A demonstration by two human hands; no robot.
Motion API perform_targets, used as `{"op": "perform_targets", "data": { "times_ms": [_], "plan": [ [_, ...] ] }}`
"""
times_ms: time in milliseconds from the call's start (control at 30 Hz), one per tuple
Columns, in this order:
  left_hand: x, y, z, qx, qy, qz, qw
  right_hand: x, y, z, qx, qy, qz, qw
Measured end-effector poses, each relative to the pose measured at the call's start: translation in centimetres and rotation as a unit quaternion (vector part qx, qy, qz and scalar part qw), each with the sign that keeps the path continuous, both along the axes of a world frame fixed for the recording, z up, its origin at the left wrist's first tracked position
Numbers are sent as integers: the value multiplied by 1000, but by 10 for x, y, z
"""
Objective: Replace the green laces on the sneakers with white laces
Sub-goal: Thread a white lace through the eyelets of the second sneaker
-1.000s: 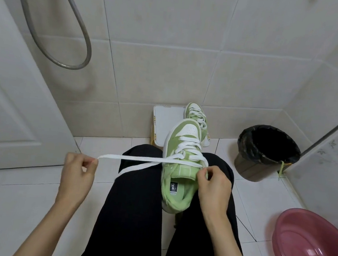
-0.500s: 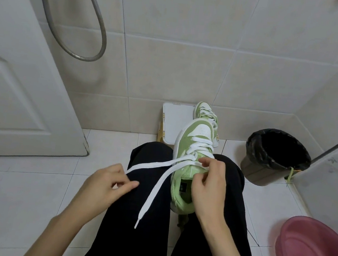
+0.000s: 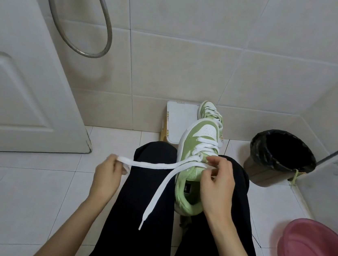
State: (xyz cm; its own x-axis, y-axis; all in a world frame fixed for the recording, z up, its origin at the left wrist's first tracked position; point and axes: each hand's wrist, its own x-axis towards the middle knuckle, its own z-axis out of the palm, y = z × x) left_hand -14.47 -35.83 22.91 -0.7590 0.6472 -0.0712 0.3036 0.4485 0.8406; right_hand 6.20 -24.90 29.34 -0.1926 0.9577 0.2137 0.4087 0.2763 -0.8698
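White lace [image 3: 155,165], already crossing most eyelets of the lap-held sneaker [image 3: 190,151], is pinched toward 9 o'clock by the left hand [image 3: 108,173], the right hand [image 3: 217,182] pinching it at the top eyelets; final threading and tying apparently remain.

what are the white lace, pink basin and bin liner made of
White lace: flat woven fabric, matte, probably cotton or polyester; it drapes limp. Pink basin: moulded plastic, semi-gloss, soft highlights on its wall. Bin liner: thin black plastic film, crinkled and slightly shiny over the rim.
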Motion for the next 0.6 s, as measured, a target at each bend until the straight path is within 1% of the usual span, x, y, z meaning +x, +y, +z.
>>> {"op": "perform_targets", "data": {
  "times_ms": [67,100,167,267,333,400,433,467,500,567,600],
  "plan": [
    [6,15,27,100,-130,46,985,3,4,1,1,-7,-4,1000],
    [8,23,41,134,-182,49,973,5,6,1,10,-33,4,999],
    [15,39,69,179,-241,49,952,8,6,-1,40,-92,18,995],
    [24,55,95,240,-344,47,906,10,5,-3,103,-120,46,986],
    [29,62,103,265,-406,46,873,8,6,-4,130,-164,83,974],
    [32,68,104,274,-446,54,851,5,8,-6,135,-201,98,965],
    [33,69,102,267,-447,59,852,5,8,-6,136,-206,99,964],
    [34,70,99,248,-427,64,867,5,9,-6,137,-205,102,964],
    [34,69,93,216,-386,72,894,7,9,-6,134,-195,108,966],
    [30,65,78,128,-259,85,954,12,9,-6,113,-160,136,971],
    [27,62,70,82,-194,84,974,16,9,-6,103,-145,153,972]
  ]
}}
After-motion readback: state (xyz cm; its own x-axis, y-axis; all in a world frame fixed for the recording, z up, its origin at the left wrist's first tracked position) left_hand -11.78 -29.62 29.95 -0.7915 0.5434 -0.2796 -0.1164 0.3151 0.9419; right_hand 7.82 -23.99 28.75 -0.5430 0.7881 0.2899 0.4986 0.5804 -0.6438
